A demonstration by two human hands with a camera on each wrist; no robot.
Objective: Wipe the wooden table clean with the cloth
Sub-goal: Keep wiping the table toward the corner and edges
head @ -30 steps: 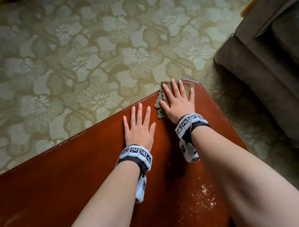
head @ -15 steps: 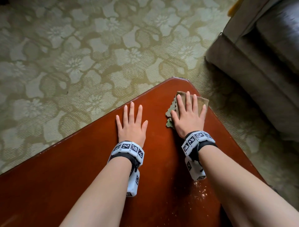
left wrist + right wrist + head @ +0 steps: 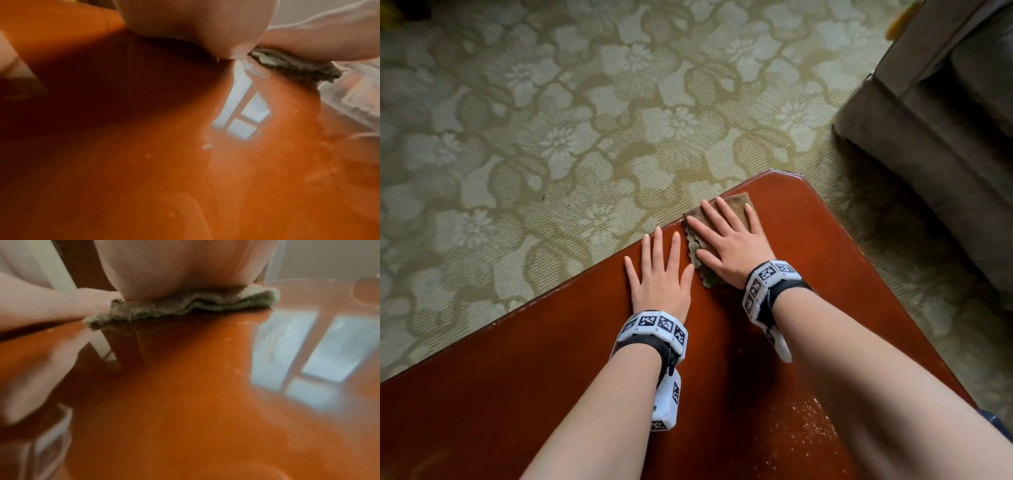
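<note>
The glossy red-brown wooden table (image 3: 517,394) fills the lower half of the head view. A folded olive-brown cloth (image 3: 736,202) lies near its far edge, close to the far corner. My right hand (image 3: 726,236) presses flat on the cloth with straight, spread fingers. Flat on the bare wood just left of the cloth rests my left hand (image 3: 659,270), fingers straight. In the right wrist view the cloth (image 3: 185,306) is squashed under the palm. The left wrist view shows the cloth (image 3: 292,68) edge beside my left palm. Pale crumbs (image 3: 808,421) speckle the wood near my right forearm.
A patterned green-beige carpet (image 3: 551,137) lies beyond the table's far edge. A grey-brown sofa (image 3: 945,120) stands at the right, a strip of carpet away from the table's right edge. The far table corner (image 3: 787,174) is just past the cloth.
My right hand has slid the cloth left along the far edge, toward my left hand, so the two hands are now close together. The left hand has stayed flat on the wood.
</note>
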